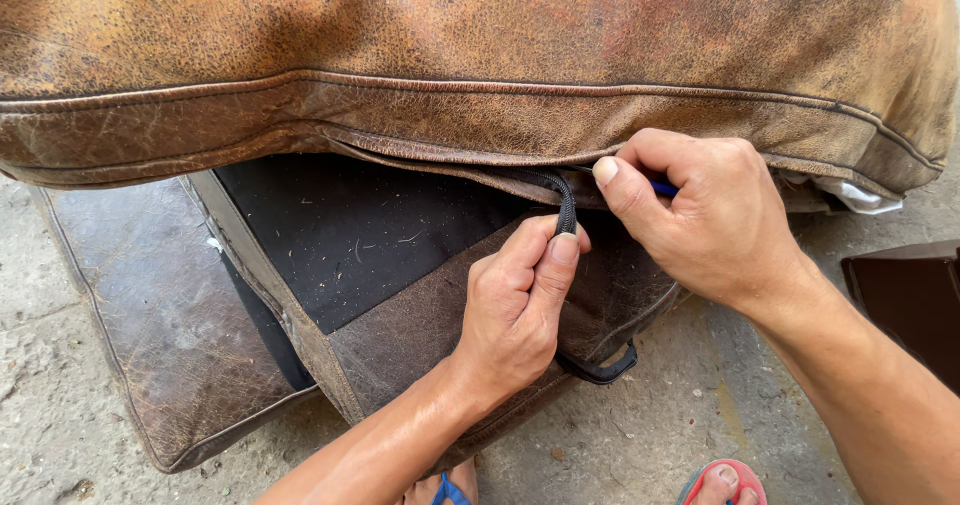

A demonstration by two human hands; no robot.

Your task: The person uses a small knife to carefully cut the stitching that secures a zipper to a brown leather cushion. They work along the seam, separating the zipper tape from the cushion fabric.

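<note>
A big worn brown leather cushion (480, 55) fills the top of the view, its seam and zipper edge facing me. My left hand (515, 300) pinches a black strap (565, 200) that comes out from under that edge. My right hand (700, 215) is fisted against the seam just right of the strap, closed on a thin blue tool (664, 189) of which only a short piece shows. Below lie flat cushion covers: one brown leather with a black fabric panel (350, 225), another dark leather one (150, 315) at the left.
Rough concrete floor (650, 435) lies all around. A dark brown box-like object (910, 295) sits at the right edge. White lining (855, 195) pokes out of the big cushion's right end. My feet in sandals (720, 483) show at the bottom. A black loop (605, 370) hangs from the lower cover.
</note>
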